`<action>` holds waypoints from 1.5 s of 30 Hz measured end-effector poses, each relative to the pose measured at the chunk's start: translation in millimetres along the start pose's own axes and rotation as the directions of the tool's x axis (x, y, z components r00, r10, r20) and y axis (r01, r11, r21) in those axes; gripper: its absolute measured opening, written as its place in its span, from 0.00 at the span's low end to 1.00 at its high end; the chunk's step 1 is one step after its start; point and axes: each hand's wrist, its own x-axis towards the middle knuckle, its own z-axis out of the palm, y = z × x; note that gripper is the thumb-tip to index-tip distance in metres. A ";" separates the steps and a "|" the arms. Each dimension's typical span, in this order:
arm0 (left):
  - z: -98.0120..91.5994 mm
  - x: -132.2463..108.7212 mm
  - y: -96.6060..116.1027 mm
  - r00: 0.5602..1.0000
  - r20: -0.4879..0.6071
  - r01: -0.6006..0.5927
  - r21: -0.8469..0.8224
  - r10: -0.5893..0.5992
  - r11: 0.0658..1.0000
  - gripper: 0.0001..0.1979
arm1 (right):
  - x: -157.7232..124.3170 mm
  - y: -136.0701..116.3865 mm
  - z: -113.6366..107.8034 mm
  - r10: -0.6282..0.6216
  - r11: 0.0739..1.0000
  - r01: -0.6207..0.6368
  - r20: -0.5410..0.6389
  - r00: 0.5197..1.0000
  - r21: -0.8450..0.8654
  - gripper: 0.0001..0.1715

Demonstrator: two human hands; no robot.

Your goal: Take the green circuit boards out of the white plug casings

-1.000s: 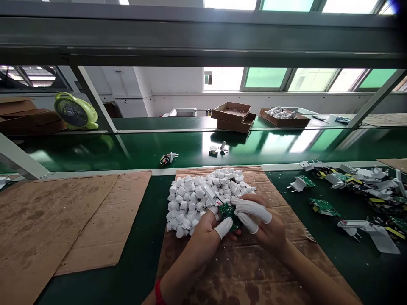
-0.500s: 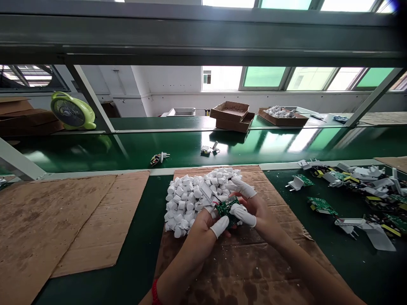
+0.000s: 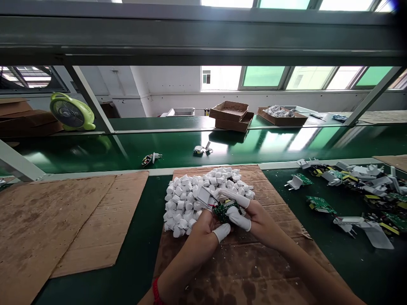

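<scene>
Both hands meet over the near edge of a heap of small white caps (image 3: 181,205), around a green circuit board (image 3: 223,209). My left hand (image 3: 208,231), with a white finger cot on the thumb, is closed on the board's lower left side. My right hand (image 3: 243,212), with white cots on thumb and finger, grips the board from the right. A white plastic plug piece (image 3: 205,196) hangs off the board's upper left by red and dark wires. The fingers hide part of the board.
Several circuit boards with white plug parts (image 3: 369,182) lie at the right. Brown cardboard (image 3: 248,271) lies under the caps, and more cardboard (image 3: 79,224) at the left. Beyond runs a green conveyor belt (image 3: 178,144) carrying two plug assemblies. A green fan (image 3: 71,111) and cardboard trays (image 3: 230,112) stand behind.
The board has tilted and shifted slightly left in my hands, and the plug piece has turned flatter. My right fingers have moved left. The two assemblies on the belt have slid left.
</scene>
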 end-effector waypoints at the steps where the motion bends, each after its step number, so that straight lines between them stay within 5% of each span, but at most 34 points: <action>1: 0.3 0.1 -0.2 1.000 -0.014 0.016 -0.011 -0.016 1.000 0.18 | 0.4 -0.2 0.0 -0.018 0.999 0.019 0.014 1.000 -0.027 0.24; 8: -1.0 1.8 -0.8 0.999 0.048 0.000 -0.044 0.002 0.999 0.27 | 0.8 -5.3 1.0 -0.148 0.981 0.145 -0.011 0.989 -0.127 0.18; 14: 0.7 -0.1 1.7 1.000 0.010 0.005 0.049 -0.006 0.999 0.21 | -0.6 -4.3 0.9 -0.214 0.967 0.208 -0.031 0.976 -0.149 0.14; 20: -1.8 0.3 -3.6 0.999 0.024 -0.048 0.110 0.046 0.993 0.16 | -1.7 -4.3 2.9 -0.208 0.974 0.200 -0.066 0.976 -0.103 0.17; 45: 5.6 3.1 -5.1 0.978 -0.005 -0.205 0.145 0.208 0.968 0.22 | -4.3 -0.1 7.7 -0.161 0.975 0.138 -0.128 0.979 -0.171 0.14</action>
